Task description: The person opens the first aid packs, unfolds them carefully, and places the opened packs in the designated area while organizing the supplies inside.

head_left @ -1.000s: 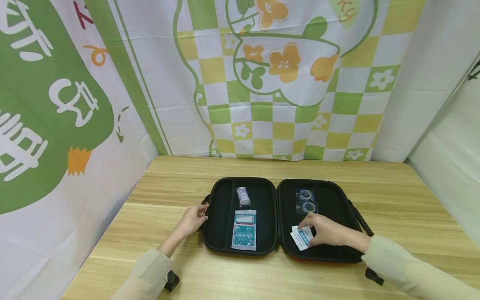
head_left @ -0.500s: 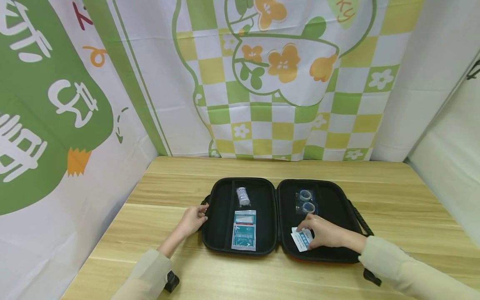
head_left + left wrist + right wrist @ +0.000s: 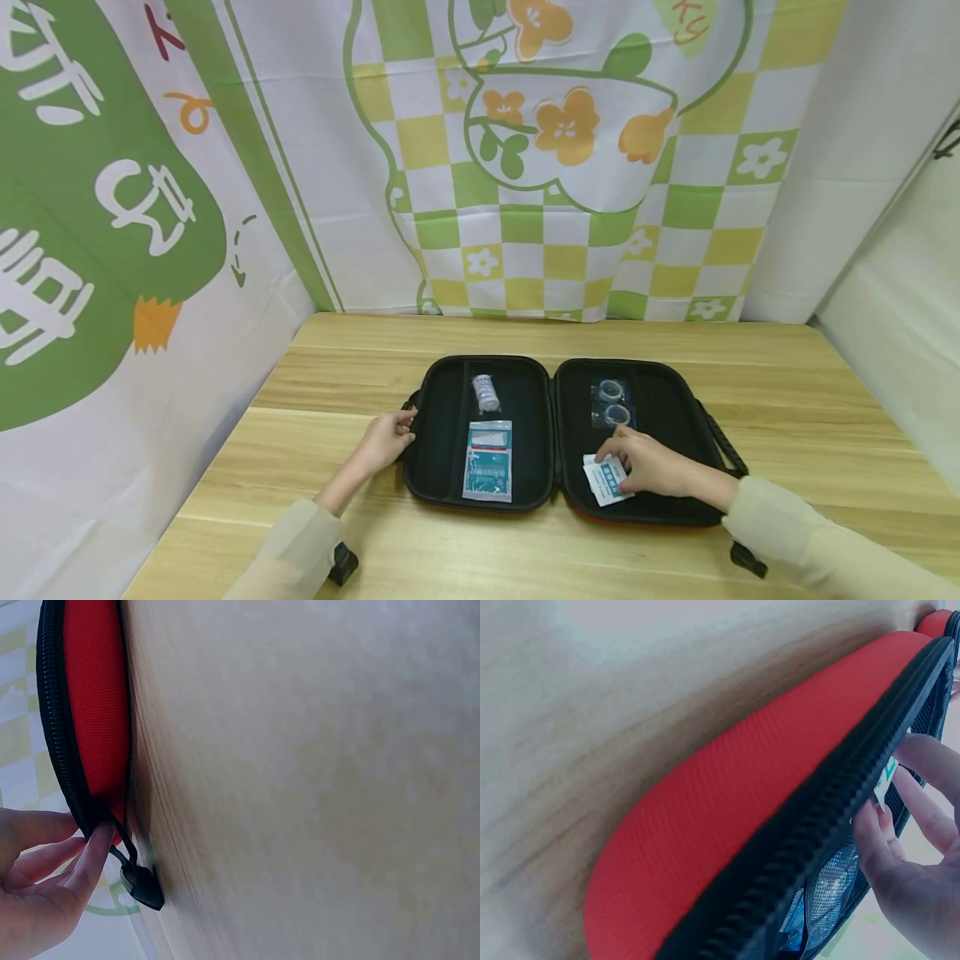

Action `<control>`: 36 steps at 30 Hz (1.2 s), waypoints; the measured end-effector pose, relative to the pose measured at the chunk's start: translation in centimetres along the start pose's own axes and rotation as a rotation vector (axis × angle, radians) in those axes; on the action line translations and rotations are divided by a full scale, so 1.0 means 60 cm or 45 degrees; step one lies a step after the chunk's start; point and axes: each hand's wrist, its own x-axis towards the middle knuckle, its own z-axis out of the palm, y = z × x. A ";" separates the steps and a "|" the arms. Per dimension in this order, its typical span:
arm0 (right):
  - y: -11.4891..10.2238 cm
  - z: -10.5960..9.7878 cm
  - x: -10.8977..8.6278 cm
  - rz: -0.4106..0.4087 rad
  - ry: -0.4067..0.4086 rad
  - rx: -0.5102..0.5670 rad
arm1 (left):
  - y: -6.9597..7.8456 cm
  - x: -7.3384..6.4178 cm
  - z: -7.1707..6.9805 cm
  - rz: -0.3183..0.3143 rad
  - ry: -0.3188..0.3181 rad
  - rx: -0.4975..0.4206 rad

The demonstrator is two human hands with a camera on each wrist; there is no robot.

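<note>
A zip case (image 3: 534, 442), red outside and black inside, lies unfolded on the table. At its left edge my left hand (image 3: 388, 437) grips the zippered rim between thumb and fingers; in the left wrist view the zipper pull (image 3: 142, 886) hangs beside the fingertips. My right hand (image 3: 654, 462) pinches small white-and-blue printed packets (image 3: 604, 481) low in the right half. They look stacked, and the fingers cover part of them. In the right wrist view the case's red wall (image 3: 757, 765) hides most of the packets.
In the case's left half lie a wrapped white roll (image 3: 486, 392) and a teal-and-white sealed packet (image 3: 488, 461). Two ring-shaped rolls in clear packaging (image 3: 613, 403) sit behind my right hand. Patterned curtains (image 3: 525, 250) stand behind the wooden table (image 3: 360, 350).
The packets have turned and shifted slightly toward the near side under my right fingers. My left hand stays on the case's edge.
</note>
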 end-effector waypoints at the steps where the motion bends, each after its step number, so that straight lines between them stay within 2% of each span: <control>1: 0.000 0.000 -0.001 0.000 0.007 0.013 | 0.000 0.000 0.000 0.001 0.000 -0.003; 11: 0.000 -0.002 -0.005 0.043 0.074 0.125 | 0.000 0.001 0.001 0.005 0.009 -0.012; 22: 0.006 -0.009 -0.008 0.103 0.034 0.230 | 0.001 0.000 0.000 -0.003 0.013 -0.003; 36: 0.014 -0.020 -0.016 0.201 0.135 0.419 | 0.000 -0.001 0.000 0.018 0.009 -0.005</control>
